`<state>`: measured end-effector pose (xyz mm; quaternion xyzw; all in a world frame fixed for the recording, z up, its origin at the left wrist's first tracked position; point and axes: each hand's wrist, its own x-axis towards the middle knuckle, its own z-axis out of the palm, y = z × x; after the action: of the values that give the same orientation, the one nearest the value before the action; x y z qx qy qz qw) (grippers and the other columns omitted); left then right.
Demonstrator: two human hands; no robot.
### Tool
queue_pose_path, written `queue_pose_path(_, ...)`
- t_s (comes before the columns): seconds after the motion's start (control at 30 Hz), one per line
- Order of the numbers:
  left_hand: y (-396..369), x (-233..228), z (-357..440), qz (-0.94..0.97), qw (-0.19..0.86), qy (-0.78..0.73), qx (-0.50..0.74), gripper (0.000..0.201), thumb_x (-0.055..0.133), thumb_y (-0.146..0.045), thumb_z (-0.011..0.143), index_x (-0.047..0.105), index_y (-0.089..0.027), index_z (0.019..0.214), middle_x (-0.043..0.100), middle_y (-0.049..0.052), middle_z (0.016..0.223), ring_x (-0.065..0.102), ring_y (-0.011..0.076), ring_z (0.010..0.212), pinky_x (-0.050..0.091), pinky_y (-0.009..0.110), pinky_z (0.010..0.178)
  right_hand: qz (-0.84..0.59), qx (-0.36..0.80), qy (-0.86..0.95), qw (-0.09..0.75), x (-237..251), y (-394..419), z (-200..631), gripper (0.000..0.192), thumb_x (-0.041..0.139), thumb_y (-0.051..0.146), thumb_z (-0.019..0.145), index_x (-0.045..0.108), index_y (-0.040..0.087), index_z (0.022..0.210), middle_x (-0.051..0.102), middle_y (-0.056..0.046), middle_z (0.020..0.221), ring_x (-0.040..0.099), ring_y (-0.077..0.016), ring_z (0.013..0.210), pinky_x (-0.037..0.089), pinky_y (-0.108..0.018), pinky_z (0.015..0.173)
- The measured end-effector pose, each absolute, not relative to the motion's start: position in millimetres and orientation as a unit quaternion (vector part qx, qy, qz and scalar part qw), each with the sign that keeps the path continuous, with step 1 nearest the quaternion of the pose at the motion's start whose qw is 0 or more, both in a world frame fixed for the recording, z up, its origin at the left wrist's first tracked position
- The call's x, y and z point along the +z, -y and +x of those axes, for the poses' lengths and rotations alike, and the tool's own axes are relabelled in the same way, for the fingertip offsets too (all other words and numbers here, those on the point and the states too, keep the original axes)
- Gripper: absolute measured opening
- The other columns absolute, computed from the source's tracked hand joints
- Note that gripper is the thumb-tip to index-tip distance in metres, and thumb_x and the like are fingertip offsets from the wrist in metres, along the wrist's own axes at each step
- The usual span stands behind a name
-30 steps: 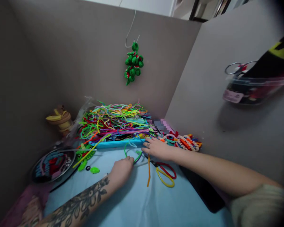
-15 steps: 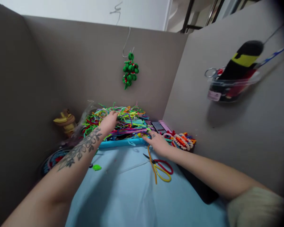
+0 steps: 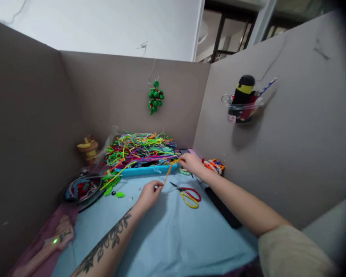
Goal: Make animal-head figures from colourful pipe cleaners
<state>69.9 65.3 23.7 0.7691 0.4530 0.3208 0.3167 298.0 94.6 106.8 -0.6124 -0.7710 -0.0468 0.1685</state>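
Note:
An orange pipe cleaner (image 3: 168,173) stretches slantwise between my two hands above the light blue cloth. Its lower end is pinched in the fingertips of my left hand (image 3: 150,193). My right hand (image 3: 192,163), closed, has the upper end at its fingers, by the right corner of the blue tray (image 3: 144,171). A heap of many-coloured pipe cleaners (image 3: 141,148) overflows that tray. Just right of my left hand lie scissors (image 3: 187,195) with one red and one yellow handle, blades pointing left.
On the left are a round dish (image 3: 82,188) of coloured pieces, bright green pieces (image 3: 120,195) and a pink fan-like device (image 3: 64,231). A black slab (image 3: 223,207) lies right. A green ornament (image 3: 156,98) and a clear cup of tools (image 3: 243,111) hang on the grey walls.
My left hand has left the heap and come down toward me, now gripping the orange pipe cleaner. That strand is lifted off the scissors. The view has shifted and tilted up.

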Motion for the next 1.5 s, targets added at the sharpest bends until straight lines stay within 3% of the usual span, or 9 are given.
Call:
queue_pose_path(0.2,-15.9,40.9,66.6,0.638,0.511,-0.436,0.377,0.025,0.052,-0.030,0.074,0.065,-0.014,0.087,0.065,0.007,0.082,0.051,0.0108,0.055,0.037,0.022,0.048,-0.601,-0.035,0.673,0.430,146.6,-23.6,293.0,0.027,0.047,0.031,0.079,0.068,0.015,0.081,0.066,-0.004,0.071,0.056,-0.0151,0.066,0.038,-0.024,0.062)
queue_pose_path(0.43,-3.5,47.4,66.8,0.490,0.630,-0.364,0.480,0.042,0.060,-0.039,0.073,0.053,-0.021,0.110,0.053,0.010,0.121,0.057,0.0146,0.088,0.041,0.021,0.062,-0.509,0.106,0.645,0.560,63.8,-3.6,206.1,0.023,0.046,0.026,0.078,0.067,0.016,0.080,0.065,-0.005,0.073,0.057,-0.0169,0.068,0.044,-0.027,0.064)
queue_pose_path(0.57,-24.2,29.5,57.5,0.373,0.650,-0.310,0.585,0.044,0.061,-0.034,0.074,0.044,-0.022,0.113,0.054,0.011,0.118,0.058,0.0152,0.092,0.045,0.026,0.073,-0.452,0.144,0.694,0.541,20.6,-10.6,170.3,0.023,0.048,0.021,0.078,0.067,0.021,0.091,0.066,-0.006,0.088,0.059,-0.0191,0.083,0.047,-0.032,0.075)
queue_pose_path(0.7,-40.0,16.9,42.3,0.329,0.622,-0.294,0.647,0.033,0.063,-0.025,0.071,0.048,-0.019,0.100,0.062,0.004,0.090,0.060,0.0130,0.081,0.046,0.027,0.074,-0.409,0.189,0.746,0.490,6.2,-6.5,160.3,0.034,0.054,0.025,0.077,0.060,0.023,0.110,0.064,-0.007,0.103,0.057,-0.0202,0.094,0.048,-0.033,0.077)
queue_pose_path(0.83,-47.8,11.8,28.9,0.269,0.603,-0.327,0.676,0.020,0.060,-0.013,0.071,0.051,-0.017,0.088,0.058,-0.001,0.075,0.055,0.0051,0.058,0.046,0.021,0.064,-0.468,0.182,0.626,0.596,11.1,-9.2,176.8,0.029,0.049,0.031,0.081,0.065,0.020,0.102,0.066,-0.008,0.097,0.060,-0.0196,0.089,0.048,-0.033,0.079)
queue_pose_path(1.07,-76.5,42.4,18.5,0.187,0.537,-0.362,0.738,0.021,0.041,-0.005,0.081,0.049,-0.022,0.091,0.056,-0.002,0.077,0.055,0.0041,0.063,0.046,0.017,0.064,-0.549,0.117,0.453,0.693,18.0,-26.2,234.4,0.038,0.047,0.040,0.079,0.065,0.012,0.099,0.066,-0.011,0.096,0.060,-0.0210,0.089,0.047,-0.037,0.082)
queue_pose_path(1.17,-116.5,84.4,36.9,0.205,0.560,-0.363,0.716,0.022,0.036,-0.008,0.086,0.048,-0.022,0.098,0.059,0.001,0.083,0.057,0.0074,0.072,0.047,0.022,0.068,-0.538,0.129,0.480,0.681,14.2,-27.7,235.9,0.035,0.047,0.039,0.080,0.065,0.013,0.096,0.067,-0.011,0.094,0.061,-0.0206,0.087,0.048,-0.036,0.080)
queue_pose_path(1.3,-152.7,115.6,68.3,0.286,0.652,-0.407,0.572,0.023,0.055,-0.022,0.080,0.052,-0.013,0.101,0.060,0.013,0.096,0.059,0.0209,0.091,0.048,0.035,0.074,-0.505,0.173,0.570,0.624,12.3,-19.8,218.8,0.026,0.048,0.033,0.080,0.067,0.019,0.089,0.067,-0.007,0.090,0.060,-0.0193,0.084,0.048,-0.034,0.077)
queue_pose_path(1.5,-90.3,59.7,59.1,0.421,0.670,-0.389,0.472,0.039,0.068,-0.016,0.069,0.056,-0.014,0.105,0.059,0.015,0.108,0.059,0.0229,0.095,0.046,0.032,0.075,-0.397,0.407,0.573,0.590,15.3,-4.3,193.7,0.016,0.058,0.030,0.073,0.067,0.019,0.081,0.065,-0.004,0.076,0.058,-0.0157,0.069,0.046,-0.029,0.067)
